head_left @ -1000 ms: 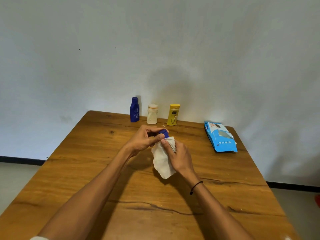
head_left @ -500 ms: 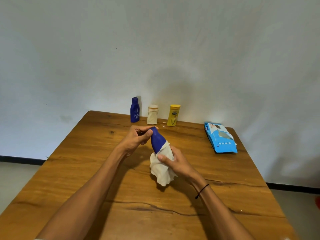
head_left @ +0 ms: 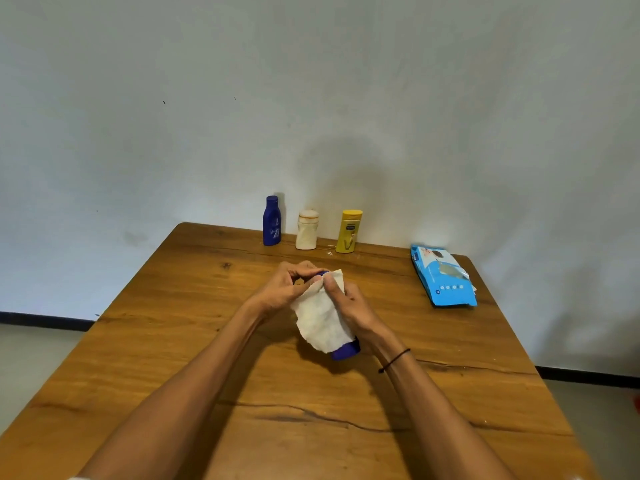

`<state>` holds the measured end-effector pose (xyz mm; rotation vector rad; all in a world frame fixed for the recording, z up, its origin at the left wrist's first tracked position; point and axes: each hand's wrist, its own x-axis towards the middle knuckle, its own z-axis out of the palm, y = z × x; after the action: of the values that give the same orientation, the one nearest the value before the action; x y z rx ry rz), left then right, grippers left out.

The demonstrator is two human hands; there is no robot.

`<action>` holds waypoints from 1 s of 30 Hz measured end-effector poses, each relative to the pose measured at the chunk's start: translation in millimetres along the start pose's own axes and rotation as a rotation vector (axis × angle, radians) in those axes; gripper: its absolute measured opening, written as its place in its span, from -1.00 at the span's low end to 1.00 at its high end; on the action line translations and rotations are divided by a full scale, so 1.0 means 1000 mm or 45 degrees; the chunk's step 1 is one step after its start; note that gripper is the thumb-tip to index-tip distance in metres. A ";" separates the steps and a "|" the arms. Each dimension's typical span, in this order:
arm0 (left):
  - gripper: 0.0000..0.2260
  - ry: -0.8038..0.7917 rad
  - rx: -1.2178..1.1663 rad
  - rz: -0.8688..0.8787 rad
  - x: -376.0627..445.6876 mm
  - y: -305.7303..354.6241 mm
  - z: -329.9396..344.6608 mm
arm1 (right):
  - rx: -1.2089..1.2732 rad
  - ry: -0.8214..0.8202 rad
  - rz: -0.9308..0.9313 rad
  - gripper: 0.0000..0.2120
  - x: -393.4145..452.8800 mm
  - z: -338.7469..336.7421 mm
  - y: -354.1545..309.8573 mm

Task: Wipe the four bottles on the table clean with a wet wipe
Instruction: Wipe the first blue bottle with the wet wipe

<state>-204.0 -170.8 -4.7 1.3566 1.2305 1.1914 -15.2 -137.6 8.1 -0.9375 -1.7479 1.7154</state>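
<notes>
The dark blue bottle [head_left: 344, 351] was up off the table [head_left: 173, 341], held between both hands over the middle of the wood, and nearly all of it was swaddled in the white wet wipe [head_left: 320, 313]. Only its blue end poked out below the wipe on the near side, plus a sliver of blue at the far end by the fingertips. The right hand [head_left: 349, 303] was wrapped around the wipe and the bottle inside it, thumb lying across the cloth, a thin black band [head_left: 396, 358] on that wrist. The left hand [head_left: 282, 289] pinched the bottle's far end, fingers curled in tight against the top edge of the wipe. Both forearms reached in from the near edge.

Out at the back of the table, close to the wall [head_left: 311, 98], three bottles stood upright in a row: a blue bottle [head_left: 272, 221] on the left, a white bottle [head_left: 307, 230] in the middle, a yellow bottle [head_left: 349, 232] on the right, each a little apart from its neighbour. Off to the right, well apart from them, a light blue pack of wipes [head_left: 443, 277] lay flat near the table's right edge. A long dark crack [head_left: 311, 415] ran across the wood on the near side.
</notes>
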 end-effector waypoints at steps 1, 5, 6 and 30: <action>-0.70 -0.005 0.014 0.022 0.000 0.000 -0.003 | 0.056 -0.041 0.044 -0.58 -0.001 -0.001 0.000; -0.51 0.152 -0.108 0.121 -0.001 0.001 -0.020 | 0.032 -0.225 0.103 -0.60 -0.007 -0.005 0.011; -0.49 0.215 -0.181 0.143 -0.001 -0.001 -0.025 | 0.012 -0.252 0.101 -0.58 -0.010 -0.006 0.017; -0.50 0.379 -0.259 0.091 0.001 -0.016 -0.024 | -0.170 -0.043 -0.011 -0.70 -0.014 -0.003 0.019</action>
<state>-229.4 -167.8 -18.2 1.1078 1.2324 1.5673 -1.9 -146.7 -8.7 -0.9610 -1.9050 1.6339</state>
